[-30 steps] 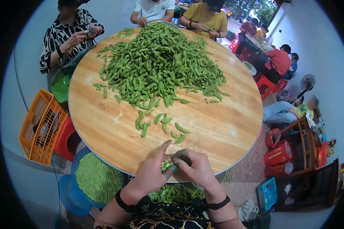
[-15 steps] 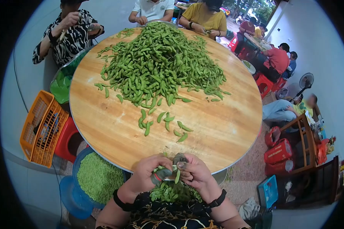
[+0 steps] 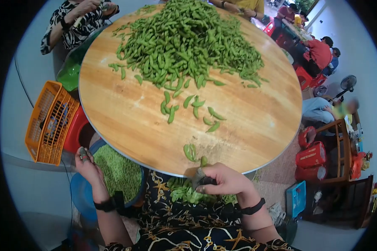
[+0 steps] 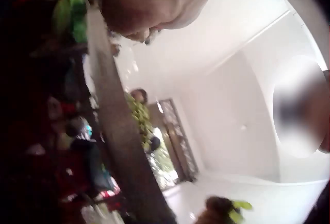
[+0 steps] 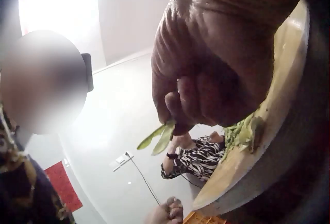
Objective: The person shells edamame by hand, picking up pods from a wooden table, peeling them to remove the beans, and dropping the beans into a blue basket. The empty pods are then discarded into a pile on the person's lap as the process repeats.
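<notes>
My right hand (image 3: 215,179), its fingers curled at the table's near edge, pinches a split green soybean pod (image 5: 164,139) whose two halves hang apart in the right wrist view. Dark coverings are on the finger ends. My left hand (image 3: 90,167) is raised beside a blue basin (image 3: 143,184) of shelled beans (image 3: 117,171), its fingers bent and dark-tipped. I cannot tell whether beans are inside it. Two loose pods (image 3: 190,152) lie just beyond the right hand. Below that hand, opened pods (image 3: 188,194) are heaped near the lap.
A large mound of pods (image 3: 184,46) covers the back of the round wooden table (image 3: 134,125), with several stray pods (image 3: 169,111) in front. An orange crate (image 3: 46,125) and a red stool (image 3: 77,129) stand left. Other people sit around the table and at the back right.
The hands were together at a pod; now the left hand has swung left beside the bean basin. The right hand stays near the table edge with a split pod. The head view has tilted down.
</notes>
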### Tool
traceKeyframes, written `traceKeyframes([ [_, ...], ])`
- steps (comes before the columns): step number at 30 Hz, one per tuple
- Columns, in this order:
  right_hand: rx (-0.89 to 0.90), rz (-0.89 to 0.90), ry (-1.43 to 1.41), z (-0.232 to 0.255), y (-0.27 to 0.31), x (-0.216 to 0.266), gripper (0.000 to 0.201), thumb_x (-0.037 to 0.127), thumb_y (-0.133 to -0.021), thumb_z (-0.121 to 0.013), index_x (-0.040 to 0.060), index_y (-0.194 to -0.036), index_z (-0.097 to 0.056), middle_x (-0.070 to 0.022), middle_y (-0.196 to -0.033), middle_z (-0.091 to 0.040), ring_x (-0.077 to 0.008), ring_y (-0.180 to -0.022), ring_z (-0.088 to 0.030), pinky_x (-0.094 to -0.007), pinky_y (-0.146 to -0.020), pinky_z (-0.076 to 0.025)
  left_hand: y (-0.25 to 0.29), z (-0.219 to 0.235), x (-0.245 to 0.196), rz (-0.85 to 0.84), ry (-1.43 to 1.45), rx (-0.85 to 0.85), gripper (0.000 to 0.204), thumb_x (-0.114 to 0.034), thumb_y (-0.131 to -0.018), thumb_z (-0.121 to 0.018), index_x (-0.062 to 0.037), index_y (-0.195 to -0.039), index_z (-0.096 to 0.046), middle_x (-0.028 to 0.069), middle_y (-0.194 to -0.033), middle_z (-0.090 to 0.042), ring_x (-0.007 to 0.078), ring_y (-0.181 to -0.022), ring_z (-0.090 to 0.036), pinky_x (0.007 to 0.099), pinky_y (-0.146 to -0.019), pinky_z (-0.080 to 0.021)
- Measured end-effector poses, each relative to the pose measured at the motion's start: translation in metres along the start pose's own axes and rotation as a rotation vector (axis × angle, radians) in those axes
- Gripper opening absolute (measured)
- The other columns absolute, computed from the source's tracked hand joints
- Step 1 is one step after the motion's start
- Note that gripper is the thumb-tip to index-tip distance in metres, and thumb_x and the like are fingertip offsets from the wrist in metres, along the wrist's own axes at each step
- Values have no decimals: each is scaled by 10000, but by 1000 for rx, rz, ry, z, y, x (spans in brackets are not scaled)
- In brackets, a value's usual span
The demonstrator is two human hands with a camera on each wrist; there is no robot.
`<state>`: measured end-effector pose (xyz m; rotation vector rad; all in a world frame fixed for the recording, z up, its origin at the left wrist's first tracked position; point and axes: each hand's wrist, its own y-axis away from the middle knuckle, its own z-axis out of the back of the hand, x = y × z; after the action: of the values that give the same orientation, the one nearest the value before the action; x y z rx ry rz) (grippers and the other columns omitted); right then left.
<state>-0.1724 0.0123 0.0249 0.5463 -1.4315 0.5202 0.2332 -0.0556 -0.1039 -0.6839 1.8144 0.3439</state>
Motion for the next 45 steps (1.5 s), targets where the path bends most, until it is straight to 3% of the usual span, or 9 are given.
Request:
traceKeyframes([
  [5,-232,-38,265,14,5,16,164,102,-807,-605,29,-952,-629,-103,-851,-655,-174,-767,-629,-282,-697,-485,-33,101,54,423,-1157,175,241,-57,-866,-519,-20,-1097,-577,35,-912,-573,80,-710,-492,221,-644,-404],
  [8,-704,-277,764,45,-10,23,233,83,-767,-591,50,-998,-605,-173,-740,-621,-308,-668,-616,-365,-608,-490,-35,114,64,-103,-817,-36,274,-31,-857,-484,-33,-1117,-571,33,-928,-579,80,-755,-507,215,-664,-400],
  [12,-669,-254,1031,63,-25,8,185,114,-764,-582,55,-939,-599,-183,-705,-606,-363,-666,-592,-440,-599,-473,18,-23,-35,-169,-466,-111,245,-48,-860,-496,-31,-1091,-577,37,-944,-574,85,-797,-517,220,-690,-411],
  [16,-613,-205,1123,61,-24,3,131,148,-778,-582,45,-860,-579,-194,-691,-589,-370,-651,-583,-441,-581,-467,86,-115,-76,-109,-127,653,212,-59,-876,-523,-19,-1079,-572,32,-920,-572,95,-819,-526,205,-721,-414],
  [19,-708,-90,842,46,-19,13,144,150,-800,-599,11,-831,-574,-207,-683,-574,-365,-629,-577,-405,-557,-456,124,-167,-73,237,-207,857,247,-77,-853,-597,-18,-1091,-576,20,-923,-590,58,-740,-526,170,-656,-411],
  [21,-636,-35,521,33,-16,17,158,105,-804,-613,-20,-900,-594,-132,-731,-612,-204,-649,-579,-308,-616,-464,140,-195,-68,247,-150,910,250,-72,-846,-607,-18,-1089,-579,14,-925,-597,49,-711,-521,163,-636,-407],
  [23,-533,-94,317,22,-12,22,156,82,-829,-597,-35,-932,-597,-69,-792,-634,-105,-720,-567,-251,-677,-464,148,-209,-65,616,151,934,218,-68,-834,-622,-8,-1042,-603,8,-907,-604,47,-693,-517,178,-613,-413],
  [29,-408,-200,-243,10,-10,19,238,207,-952,-449,39,-796,-510,46,-625,-474,-27,-517,-368,-208,-448,-301,157,-217,-54,616,186,836,104,-26,-830,-598,8,-922,-630,10,-799,-608,62,-710,-539,204,-644,-438],
  [45,-379,-127,-529,4,-5,-8,149,119,-932,-434,29,-883,-543,42,-590,-454,-29,-487,-350,-182,-436,-271,159,-215,-45,417,159,1047,60,-52,-838,-569,2,-843,-593,36,-774,-532,103,-673,-512,214,-624,-408],
])
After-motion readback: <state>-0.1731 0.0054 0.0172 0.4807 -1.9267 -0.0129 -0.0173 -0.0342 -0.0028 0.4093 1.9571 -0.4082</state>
